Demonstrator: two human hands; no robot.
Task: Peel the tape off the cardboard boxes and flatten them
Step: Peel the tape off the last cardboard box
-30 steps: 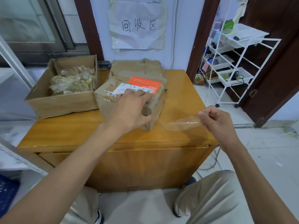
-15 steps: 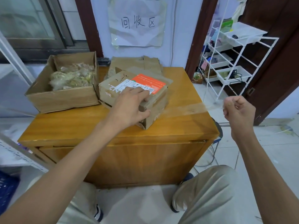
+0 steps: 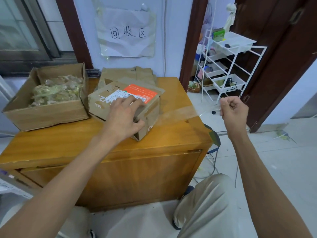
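A small cardboard box (image 3: 151, 115) with an orange and white shipping label lies on the wooden cabinet (image 3: 68, 141). My left hand (image 3: 125, 117) grips its near corner, fingers over the top and thumb on the side. A strip of clear tape (image 3: 178, 113) stretches from the box's right side to my right hand (image 3: 234, 110), which pinches its free end in a fist, off the cabinet's right edge. Behind the box lies a stack of flattened cardboard (image 3: 130, 74).
An open cardboard box (image 3: 46, 114) holding crumpled tape stands at the cabinet's left. A paper sign (image 3: 127, 31) hangs on the wall. A white wire rack (image 3: 228, 66) stands in the doorway at right. My knees are below the cabinet front.
My right hand has pulled the tape up and to the right, so the strip is longer and taut. The box turned slightly under my left hand.
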